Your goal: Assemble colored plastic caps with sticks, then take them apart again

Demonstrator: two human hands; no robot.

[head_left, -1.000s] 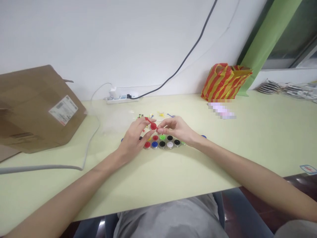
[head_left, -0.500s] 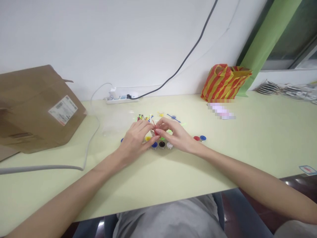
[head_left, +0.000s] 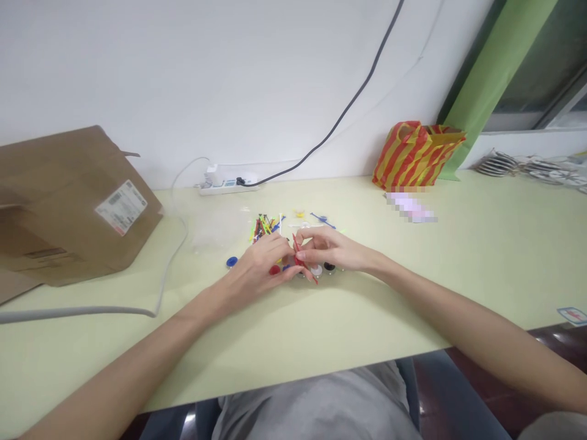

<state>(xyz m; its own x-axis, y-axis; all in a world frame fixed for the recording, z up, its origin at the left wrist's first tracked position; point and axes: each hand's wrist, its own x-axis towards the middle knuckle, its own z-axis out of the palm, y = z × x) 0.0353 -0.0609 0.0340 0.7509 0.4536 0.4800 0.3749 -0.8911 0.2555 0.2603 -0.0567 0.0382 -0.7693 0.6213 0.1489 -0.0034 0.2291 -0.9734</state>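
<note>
Close together over the middle of the table, my left hand (head_left: pixel 263 260) and my right hand (head_left: pixel 330 249) both pinch a thin red plastic strip (head_left: pixel 308 272). It slants between the fingertips, one end pointing up and the other down to the right. What its middle looks like is covered by the fingers. Just beneath and around the hands lie small round pieces: a blue disc (head_left: pixel 232 262), a red disc (head_left: pixel 274 269), a white disc (head_left: pixel 316 271) and a black disc (head_left: pixel 329 267). Behind my left hand is a pile of coloured plastic sticks (head_left: pixel 265 226).
A blue strip with a disc (head_left: pixel 323 219) and a small yellow piece (head_left: pixel 299 213) lie behind the hands. To the left stand a cardboard box (head_left: pixel 77 208), a clear plastic bag (head_left: pixel 215 229) and a power strip (head_left: pixel 228 187). A striped bag (head_left: pixel 415 157) stands back right.
Both hands have shifted slightly right and nearer me, and the red strip now slants down to the right. More of the stick pile and the blue disc at left show.
</note>
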